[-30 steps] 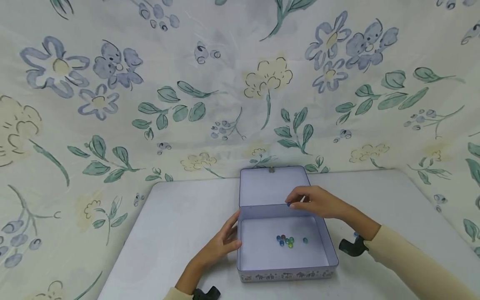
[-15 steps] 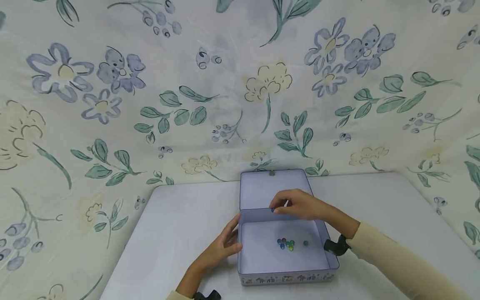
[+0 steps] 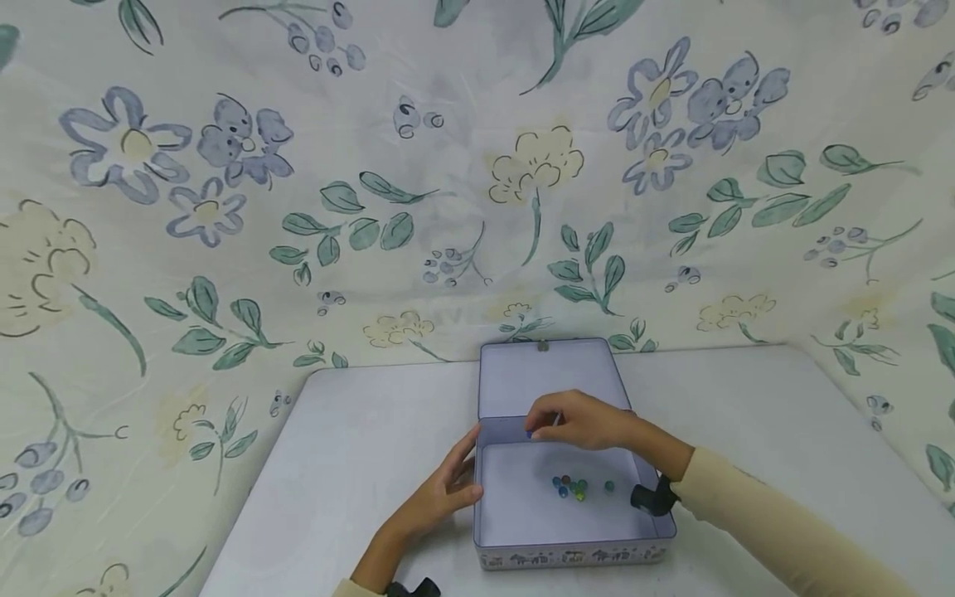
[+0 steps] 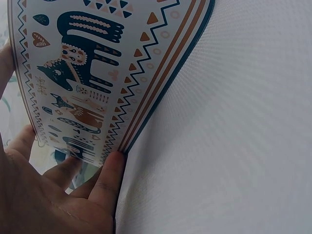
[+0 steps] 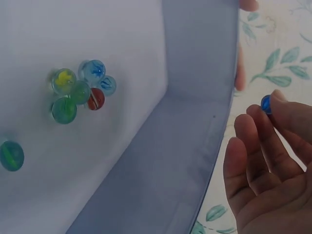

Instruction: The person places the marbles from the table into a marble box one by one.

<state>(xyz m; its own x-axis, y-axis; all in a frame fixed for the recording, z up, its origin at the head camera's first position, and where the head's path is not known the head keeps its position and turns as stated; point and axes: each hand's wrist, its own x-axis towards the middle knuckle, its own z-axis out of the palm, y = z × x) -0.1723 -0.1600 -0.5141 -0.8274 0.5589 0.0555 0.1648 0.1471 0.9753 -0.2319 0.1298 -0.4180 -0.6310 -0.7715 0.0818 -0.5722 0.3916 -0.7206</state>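
Observation:
My right hand pinches a blue marble between thumb and forefinger, over the back left part of an open tin box. On the box floor lies a cluster of several glass marbles, among them a red marble and a yellow one. A green marble sits apart, to the right of the cluster. My left hand rests against the box's left wall with fingers spread. Close up in the left wrist view, its fingers touch the patterned side of the tin.
The box's hinged lid stands raised at the back, near the floral cloth that hangs behind the white table. A black wrist camera on my right arm overlaps the box's right wall.
My right hand has moved left, from the right part of the box's back wall toward its back left, with the blue marble still pinched. My left hand stays against the box.

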